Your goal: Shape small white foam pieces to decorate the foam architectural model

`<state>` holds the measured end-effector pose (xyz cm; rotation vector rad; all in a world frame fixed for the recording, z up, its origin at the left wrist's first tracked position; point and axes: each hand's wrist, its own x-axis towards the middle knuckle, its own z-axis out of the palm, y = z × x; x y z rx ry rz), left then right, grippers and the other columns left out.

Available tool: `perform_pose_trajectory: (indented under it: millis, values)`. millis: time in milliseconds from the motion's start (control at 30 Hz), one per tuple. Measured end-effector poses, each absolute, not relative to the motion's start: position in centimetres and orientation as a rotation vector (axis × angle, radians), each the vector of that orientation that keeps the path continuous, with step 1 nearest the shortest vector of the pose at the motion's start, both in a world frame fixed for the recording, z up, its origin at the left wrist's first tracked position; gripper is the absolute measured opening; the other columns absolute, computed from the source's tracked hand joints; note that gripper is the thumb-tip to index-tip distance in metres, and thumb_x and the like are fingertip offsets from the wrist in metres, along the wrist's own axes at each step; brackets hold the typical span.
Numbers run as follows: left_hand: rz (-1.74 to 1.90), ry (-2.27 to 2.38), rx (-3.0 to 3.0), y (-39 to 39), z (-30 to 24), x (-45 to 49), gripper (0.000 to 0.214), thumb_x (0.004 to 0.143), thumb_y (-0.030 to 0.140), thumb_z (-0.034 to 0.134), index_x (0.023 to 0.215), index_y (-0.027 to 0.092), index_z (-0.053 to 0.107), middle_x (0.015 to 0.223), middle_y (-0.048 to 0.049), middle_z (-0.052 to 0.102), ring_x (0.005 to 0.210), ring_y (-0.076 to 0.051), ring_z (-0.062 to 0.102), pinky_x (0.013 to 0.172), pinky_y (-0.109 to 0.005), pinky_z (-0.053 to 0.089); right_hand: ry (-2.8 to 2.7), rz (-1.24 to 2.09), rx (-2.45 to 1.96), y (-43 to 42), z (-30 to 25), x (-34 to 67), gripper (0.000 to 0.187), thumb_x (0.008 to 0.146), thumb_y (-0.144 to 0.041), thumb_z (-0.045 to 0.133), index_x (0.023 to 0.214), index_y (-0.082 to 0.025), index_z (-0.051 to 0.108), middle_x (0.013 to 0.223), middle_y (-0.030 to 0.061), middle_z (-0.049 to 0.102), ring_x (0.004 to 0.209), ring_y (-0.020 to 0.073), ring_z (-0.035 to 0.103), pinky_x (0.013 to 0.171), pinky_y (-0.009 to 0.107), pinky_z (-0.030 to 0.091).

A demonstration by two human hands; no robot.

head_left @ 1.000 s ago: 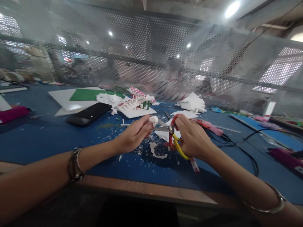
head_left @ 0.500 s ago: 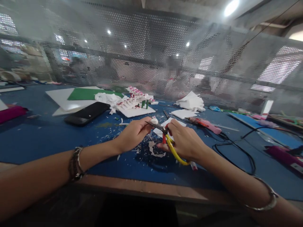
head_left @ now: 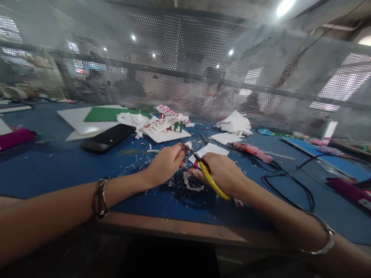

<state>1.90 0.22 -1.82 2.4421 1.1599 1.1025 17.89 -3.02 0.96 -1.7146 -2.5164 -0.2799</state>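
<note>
My left hand [head_left: 165, 164] pinches a small white piece [head_left: 188, 145] with a bit of red below it; its exact kind is too small to make out. My right hand [head_left: 224, 172] grips yellow-handled scissors [head_left: 213, 184], their dark blades pointing up and left against the white piece. A short red stick-like piece [head_left: 196, 164] shows beside the right fingers. Under the hands, white scraps [head_left: 191, 184] lie strewn over the blue table [head_left: 121, 197]. Behind them, a white board [head_left: 171, 136] carries rows of small white and pink pieces and green posts.
A black phone [head_left: 108, 138] lies left, before white and green sheets [head_left: 101, 114]. At right are a pink glue gun [head_left: 253, 151] with its black cable [head_left: 298, 189], a stack of white sheets [head_left: 234, 123] and a blue board [head_left: 321, 154]. A perforated metal screen [head_left: 174, 61] stands behind.
The scissor blades have turned to point more steeply and lie closer together at the white piece. My left fingers have curled in more, and the right hand has rolled slightly.
</note>
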Motion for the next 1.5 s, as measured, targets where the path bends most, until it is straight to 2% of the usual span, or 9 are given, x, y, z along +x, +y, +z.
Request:
perform_pose_trajectory:
  millis: [167, 367, 600, 733, 933, 1133, 1333, 1500]
  values:
    - [1.054, 1.024, 2.414, -0.20, -1.60, 2.28, 0.027, 0.082, 0.018, 0.028, 0.057, 0.017, 0.040, 0.049, 0.0023, 0.047, 0.046, -0.010, 0.044, 0.050, -0.022, 0.032, -2.537, -0.265, -1.568, -3.08, 0.78, 17.58, 0.061, 0.073, -0.066, 0.031, 0.089, -0.011, 0.052, 0.085, 0.0116, 0.057, 0.073, 0.0223, 0.058, 0.057, 0.028, 0.037]
    - [1.064, 1.019, 2.464, 0.04, -2.07, 2.45, 0.023, 0.079, 0.020, 0.029, 0.063, 0.016, 0.045, 0.054, -0.0002, 0.048, 0.049, -0.012, 0.043, 0.049, -0.024, 0.030, -2.473, -0.384, -1.788, -2.90, 1.00, 17.24, 0.067, 0.070, -0.071, 0.025, 0.072, -0.013, 0.057, 0.069, 0.0112, 0.059, 0.061, 0.0235, 0.059, 0.046, 0.027, 0.033]
    - [1.014, 1.081, 2.433, 0.12, -2.25, 2.45, 0.022, 0.079, 0.022, 0.028, 0.065, 0.016, 0.044, 0.056, -0.0015, 0.050, 0.052, -0.013, 0.045, 0.050, -0.024, 0.031, -2.474, -0.414, -1.812, -2.47, 0.58, 17.29, 0.068, 0.072, -0.070, 0.022, 0.064, -0.014, 0.059, 0.066, 0.0112, 0.061, 0.059, 0.0237, 0.060, 0.046, 0.027, 0.031]
    - [1.003, 1.102, 2.423, 0.11, -2.17, 2.60, 0.023, 0.079, 0.021, 0.029, 0.060, 0.017, 0.041, 0.050, 0.0013, 0.044, 0.046, -0.012, 0.041, 0.048, -0.024, 0.029, -2.474, -0.373, -1.827, -2.52, 0.71, 17.31, 0.068, 0.072, -0.070, 0.021, 0.065, -0.014, 0.059, 0.067, 0.0106, 0.061, 0.061, 0.0249, 0.060, 0.048, 0.028, 0.034]
    - [0.952, 0.950, 2.540, 0.02, -2.09, 2.71, 0.028, 0.081, 0.019, 0.027, 0.058, 0.018, 0.041, 0.055, 0.0004, 0.047, 0.051, -0.011, 0.042, 0.052, -0.024, 0.033, -2.533, -0.341, -1.649, -2.79, 0.64, 17.40, 0.071, 0.069, -0.072, 0.024, 0.087, -0.010, 0.054, 0.086, 0.0136, 0.056, 0.069, 0.0243, 0.059, 0.054, 0.030, 0.039]
    - [0.891, 0.947, 2.501, -0.21, -1.98, 2.85, 0.028, 0.082, 0.019, 0.026, 0.056, 0.018, 0.036, 0.055, 0.0001, 0.046, 0.052, -0.012, 0.042, 0.053, -0.025, 0.033, -2.491, -0.434, -1.735, -2.97, 0.76, 17.27, 0.067, 0.069, -0.072, 0.023, 0.073, -0.014, 0.056, 0.076, 0.0106, 0.057, 0.062, 0.0238, 0.059, 0.049, 0.029, 0.037]
    - [0.891, 0.977, 2.448, -0.08, -2.06, 2.78, 0.027, 0.081, 0.018, 0.027, 0.054, 0.019, 0.034, 0.053, 0.0012, 0.042, 0.049, -0.011, 0.038, 0.051, -0.024, 0.030, -2.482, -0.459, -1.787, -3.03, 1.03, 17.09, 0.076, 0.067, -0.076, 0.017, 0.073, -0.011, 0.058, 0.073, 0.0136, 0.059, 0.064, 0.0282, 0.061, 0.048, 0.030, 0.036]
    - [0.903, 0.980, 2.441, 0.00, -2.14, 2.72, 0.028, 0.080, 0.019, 0.030, 0.053, 0.019, 0.034, 0.046, 0.0033, 0.039, 0.043, -0.010, 0.035, 0.046, -0.023, 0.026, -2.492, -0.469, -1.798, -2.87, 0.92, 17.28, 0.076, 0.068, -0.075, 0.015, 0.071, -0.013, 0.059, 0.073, 0.0142, 0.060, 0.064, 0.0286, 0.061, 0.047, 0.030, 0.036]
